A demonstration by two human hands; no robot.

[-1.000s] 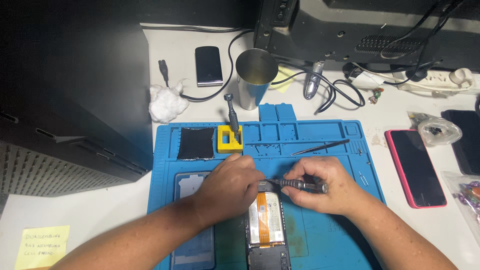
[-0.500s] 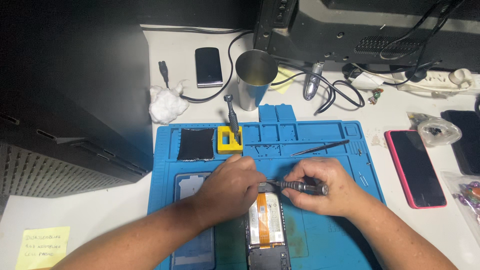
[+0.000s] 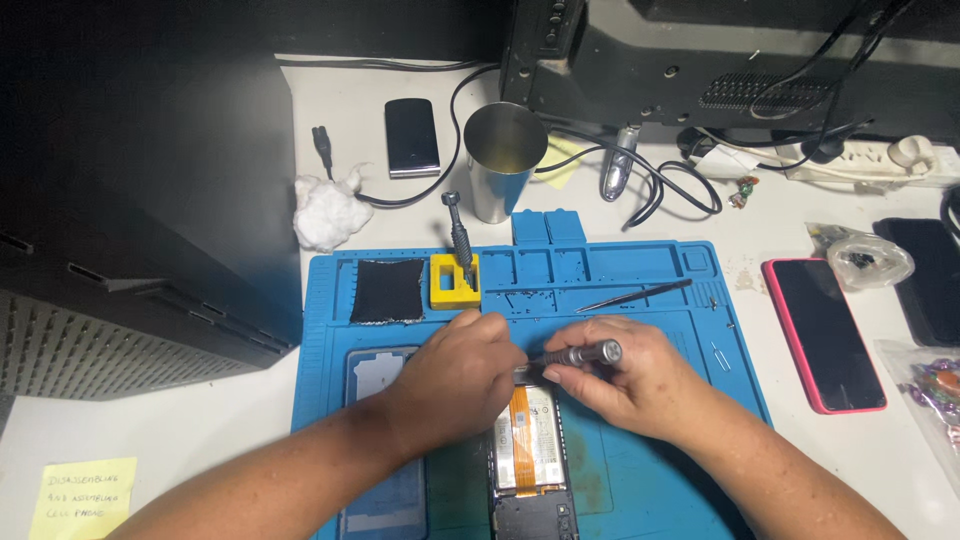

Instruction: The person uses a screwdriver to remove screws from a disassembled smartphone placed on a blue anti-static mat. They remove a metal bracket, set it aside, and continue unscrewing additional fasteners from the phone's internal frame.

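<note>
An opened phone with an orange flex strip lies on the blue work mat, near the front edge. My left hand rests on the phone's upper left corner and holds it down. My right hand grips a small metal screwdriver, its tip pointing left at the phone's top edge, which my left hand partly hides. A phone back cover lies left of the phone, half under my left forearm.
On the mat sit a black pad, a yellow holder with a second screwdriver and tweezers. Behind it stand a metal cup, a white wad and cables. A pink-edged phone lies at right.
</note>
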